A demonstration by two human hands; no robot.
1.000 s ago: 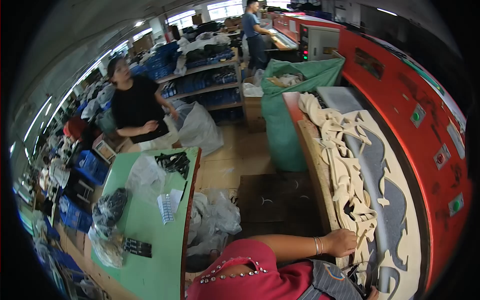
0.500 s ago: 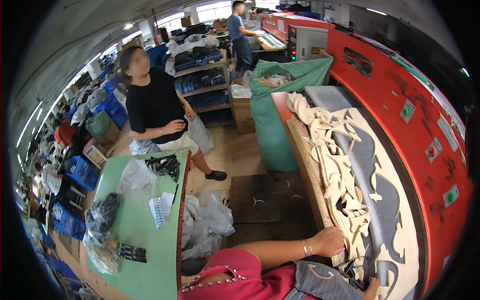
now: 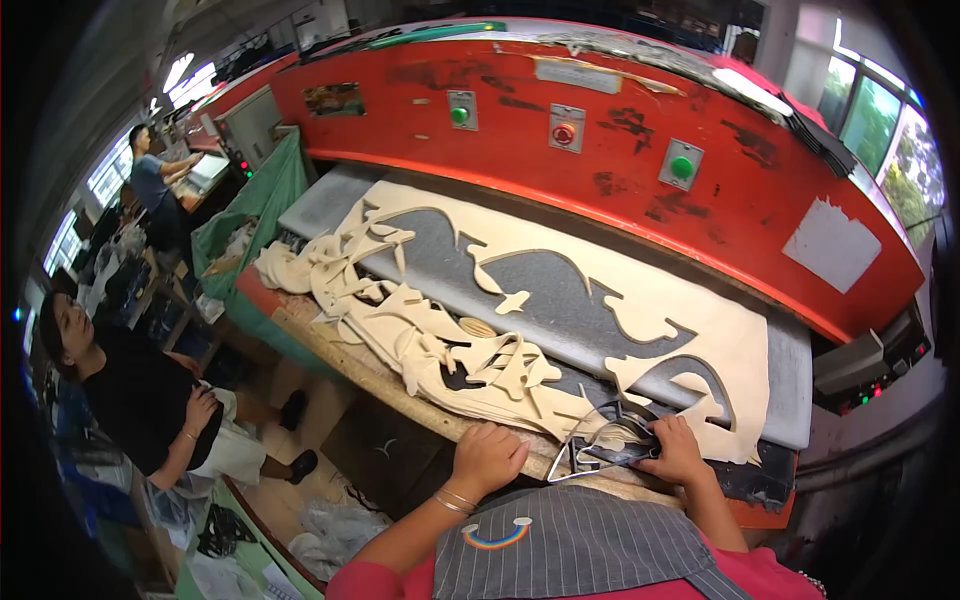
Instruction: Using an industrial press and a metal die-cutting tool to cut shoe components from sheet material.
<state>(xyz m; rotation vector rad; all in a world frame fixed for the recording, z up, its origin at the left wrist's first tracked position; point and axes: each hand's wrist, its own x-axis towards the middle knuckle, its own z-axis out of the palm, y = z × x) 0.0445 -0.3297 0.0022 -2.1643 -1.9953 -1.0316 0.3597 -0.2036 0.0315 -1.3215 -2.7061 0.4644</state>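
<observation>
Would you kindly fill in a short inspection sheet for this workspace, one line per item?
Surface: grey bed in front of a red machine, a cream sheet spread over much of it.
Job's things: the cream sheet has curved openings; a bent metal-strip frame lies at the near side.
Clutter: cream scraps heaped along the near wooden ledge.
Hands: left hand at the wooden ledge, fingers curled; right hand at the metal-strip frame, firmness of hold unclear.
Cables: nothing seen for certain; the right edge is dark.
Surroundings: person in a black top at left, person in blue farther back, green sack near the machine's left end.
</observation>
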